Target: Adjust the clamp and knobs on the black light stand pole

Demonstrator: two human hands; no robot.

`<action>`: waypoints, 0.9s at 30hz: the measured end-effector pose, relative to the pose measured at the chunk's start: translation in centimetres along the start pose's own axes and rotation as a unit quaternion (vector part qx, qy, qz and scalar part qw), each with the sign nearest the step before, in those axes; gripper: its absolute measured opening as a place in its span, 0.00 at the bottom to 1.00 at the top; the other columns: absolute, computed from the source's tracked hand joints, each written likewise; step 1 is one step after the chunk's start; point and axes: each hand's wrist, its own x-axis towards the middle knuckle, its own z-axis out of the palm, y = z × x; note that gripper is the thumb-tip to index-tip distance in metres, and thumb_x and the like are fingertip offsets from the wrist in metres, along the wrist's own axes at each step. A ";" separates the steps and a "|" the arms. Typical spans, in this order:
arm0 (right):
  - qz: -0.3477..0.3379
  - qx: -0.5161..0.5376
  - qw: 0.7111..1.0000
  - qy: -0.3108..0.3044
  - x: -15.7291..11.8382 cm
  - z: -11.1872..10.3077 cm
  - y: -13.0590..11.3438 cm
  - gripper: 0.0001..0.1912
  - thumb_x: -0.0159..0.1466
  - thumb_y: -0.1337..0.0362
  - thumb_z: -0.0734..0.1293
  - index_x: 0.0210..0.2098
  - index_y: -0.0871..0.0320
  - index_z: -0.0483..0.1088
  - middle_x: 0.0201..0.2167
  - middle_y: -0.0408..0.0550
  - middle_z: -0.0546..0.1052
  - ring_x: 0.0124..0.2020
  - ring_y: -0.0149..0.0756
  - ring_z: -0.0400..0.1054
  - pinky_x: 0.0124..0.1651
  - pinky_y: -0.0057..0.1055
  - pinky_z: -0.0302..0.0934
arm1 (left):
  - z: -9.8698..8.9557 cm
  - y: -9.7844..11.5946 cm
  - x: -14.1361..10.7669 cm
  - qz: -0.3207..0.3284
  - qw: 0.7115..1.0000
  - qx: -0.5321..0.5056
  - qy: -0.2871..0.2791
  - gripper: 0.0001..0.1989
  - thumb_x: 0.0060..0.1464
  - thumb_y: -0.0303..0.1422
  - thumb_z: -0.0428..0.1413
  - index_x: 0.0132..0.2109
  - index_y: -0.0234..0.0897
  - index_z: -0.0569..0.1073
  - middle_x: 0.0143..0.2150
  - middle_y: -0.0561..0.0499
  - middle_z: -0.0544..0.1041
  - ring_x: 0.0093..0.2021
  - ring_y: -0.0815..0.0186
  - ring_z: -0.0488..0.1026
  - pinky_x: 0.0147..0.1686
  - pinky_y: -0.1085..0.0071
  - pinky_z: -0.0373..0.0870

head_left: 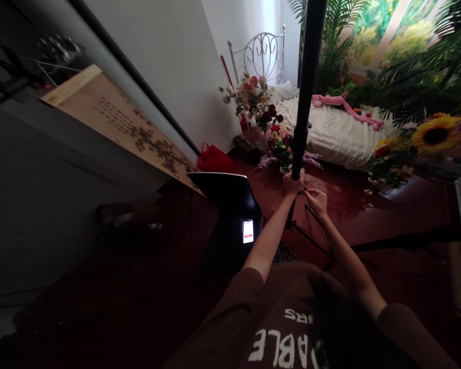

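A black tripod stand [306,87] rises from the floor and runs out of the top of the view, its upper end not shown. My left hand [293,183] is wrapped around its pole. Just to the right and slightly lower, the fingertips of my right hand [318,201] are pinched together at a small dark knob on the side of the pole, mostly hidden by the fingers. Below my hands, the stand's thin legs [309,233] spread over the dark red floor.
A black chair-like object [230,195] with a lit phone [248,231] stands to the left. Farther off are a red bag [215,159], flower bunches [253,97], and a bed [334,128] with a pink plush toy [341,105]. Another black pole [415,239] crosses at right.
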 end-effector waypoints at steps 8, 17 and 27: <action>0.142 0.146 0.973 -0.104 1.0 -0.2 0.0 0.27 0.43 0.40 0.72 0.22 0.61 0.73 0.10 0.32 0.52 0.13 0.21 0.42 0.18 0.26 0.36 | 0.1 -0.5 0.0 0.015 1.000 0.007 -0.009 0.17 0.49 0.42 0.57 0.20 0.37 0.66 0.17 0.53 0.67 0.20 0.70 0.64 0.23 0.74 0.58; 0.119 0.178 0.968 -0.129 -3.4 -2.1 3.4 0.30 0.47 0.43 0.72 0.39 0.63 0.78 0.17 0.41 0.71 0.18 0.26 0.61 0.23 0.24 0.56 | -0.8 -1.8 -1.0 0.016 0.999 0.027 -0.039 0.17 0.53 0.47 0.55 0.35 0.37 0.74 0.27 0.49 0.75 0.27 0.66 0.72 0.29 0.72 0.65; 0.350 0.229 0.906 0.061 -13.1 -12.0 17.1 0.21 0.44 0.53 0.74 0.34 0.59 0.78 0.21 0.44 0.77 0.21 0.30 0.70 0.23 0.24 0.62 | -2.5 -8.2 -13.1 -0.007 0.998 0.067 -0.007 0.35 0.56 0.46 0.52 0.65 0.36 0.54 0.65 0.35 0.58 0.64 0.56 0.62 0.56 0.60 0.66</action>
